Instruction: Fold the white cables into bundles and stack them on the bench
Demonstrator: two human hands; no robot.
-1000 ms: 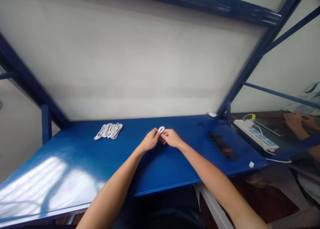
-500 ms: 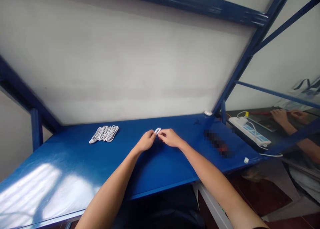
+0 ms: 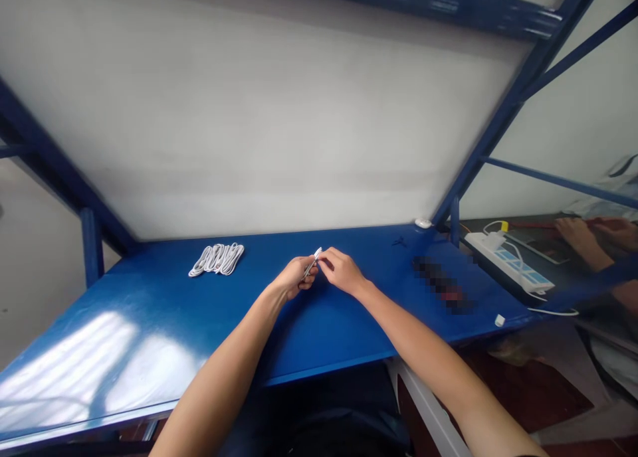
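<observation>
My left hand (image 3: 296,275) is closed around a small bundle of white cable (image 3: 318,253), whose looped end sticks up past the fingertips. Thumb and fingers of my right hand (image 3: 341,271) pinch at that same bundle from the other side; the exact strand between them is hidden. Both hands are raised over the middle of the blue table (image 3: 329,337). Off to the left, several coiled white cables (image 3: 216,259) lie side by side in a row.
A white power strip (image 3: 509,263) with plugs stands at the right. A blurred dark object (image 3: 441,284), a white cube-shaped piece (image 3: 499,320) and a white oval piece (image 3: 423,223) lie on the table's right part. Another person's hand (image 3: 583,238) shows at far right. Blue frame bars (image 3: 491,138) surround the table.
My left hand has turned, so the cable bundle now shows narrow and edge-on instead of as an open loop. My right hand stays at the bundle. The view has shifted slightly.
</observation>
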